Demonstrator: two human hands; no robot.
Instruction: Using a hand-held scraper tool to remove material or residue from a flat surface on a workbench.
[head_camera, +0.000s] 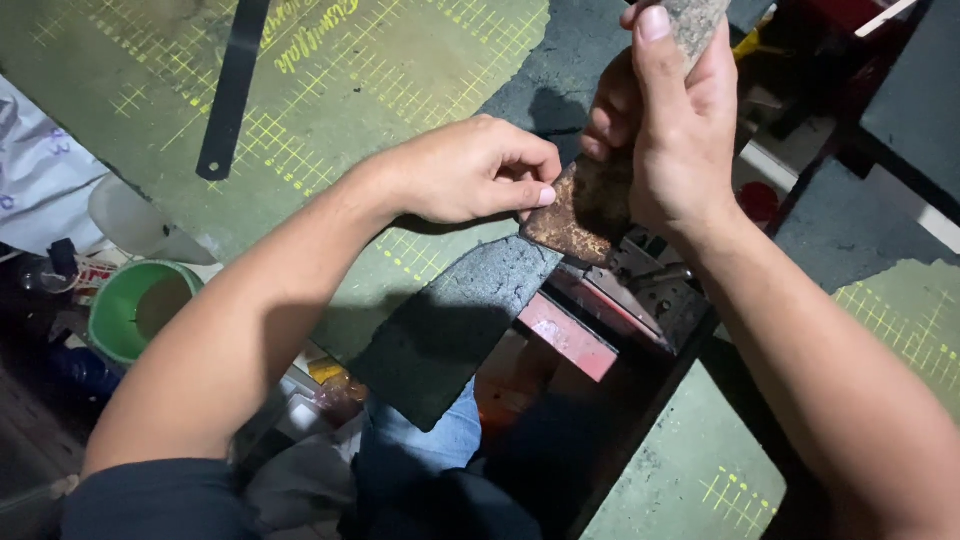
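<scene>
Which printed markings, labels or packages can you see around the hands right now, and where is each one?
Green cutting mat: covers the bench at upper left, worn, with a yellow grid and yellow script near the top edge.
Second green mat piece: right edge, same yellow grid.
White sheet: far left, with faint dark marks.
Small packets: below the left forearm, too blurred to describe.
No screens or signs.

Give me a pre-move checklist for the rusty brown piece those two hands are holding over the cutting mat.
1. Right hand has a grip on the rusty brown flat piece: ok.
2. Left hand pinches the piece's lower left edge: ok.
3. Fingertips off the piece's middle: ok.
4. Worn green gridded cutting mat lies flat below: ok.
5. Black metal strip lies apart from both hands: ok.
6. Whether the piece touches the dark metal fixture below: cannot tell.
</scene>
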